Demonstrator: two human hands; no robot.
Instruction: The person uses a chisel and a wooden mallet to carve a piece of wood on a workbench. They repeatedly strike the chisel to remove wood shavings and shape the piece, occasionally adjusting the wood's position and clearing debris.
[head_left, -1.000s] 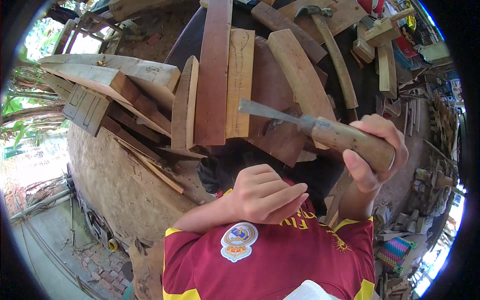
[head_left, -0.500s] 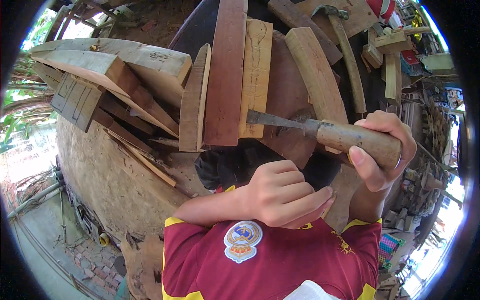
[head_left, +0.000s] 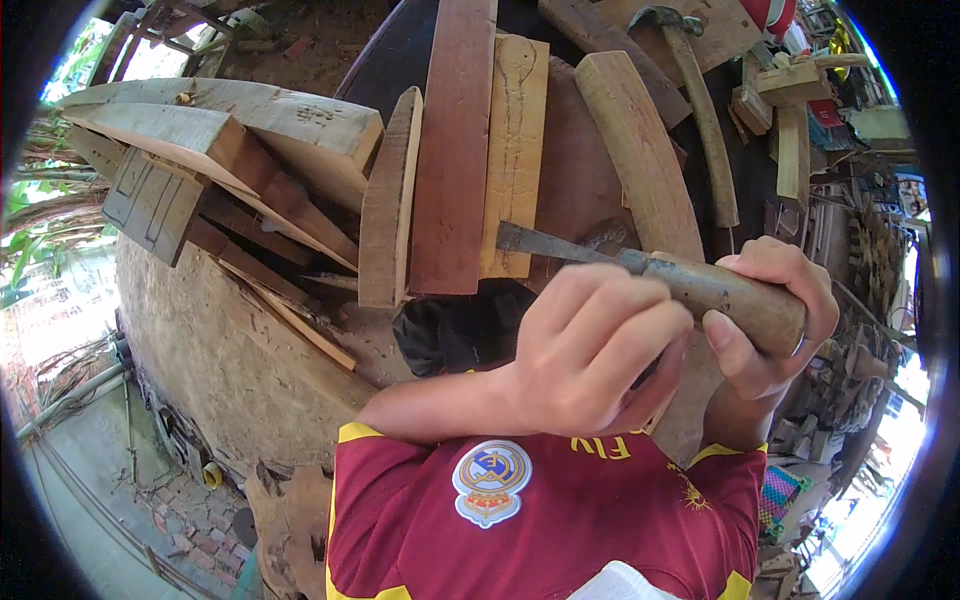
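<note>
A chisel [head_left: 725, 295] with a thick wooden handle is in my right hand [head_left: 757, 370], whose thumb and fingers wrap around the handle's end. Its flat metal blade points left, the tip over the lower end of a yellow wooden board [head_left: 515, 150] marked with a dark wavy pattern. My left hand [head_left: 600, 350] is curled in front of the chisel and covers part of its blade and handle front. The left fingers are bent in and slightly blurred; whether anything is inside them is hidden. A reddish-brown board [head_left: 452, 150] lies along the yellow board's left side.
A curved wooden block [head_left: 640, 150] and a claw hammer [head_left: 702, 120] lie to the right. On the left, several wood pieces [head_left: 300, 115] are stacked, with a pencil-lined block [head_left: 155, 205] among them. A black cloth-like item [head_left: 460, 330] sits below the boards.
My left hand has risen toward the chisel and now overlaps it, its fingers more curled. The right hand keeps its hold, with the chisel nearly in the same place.
</note>
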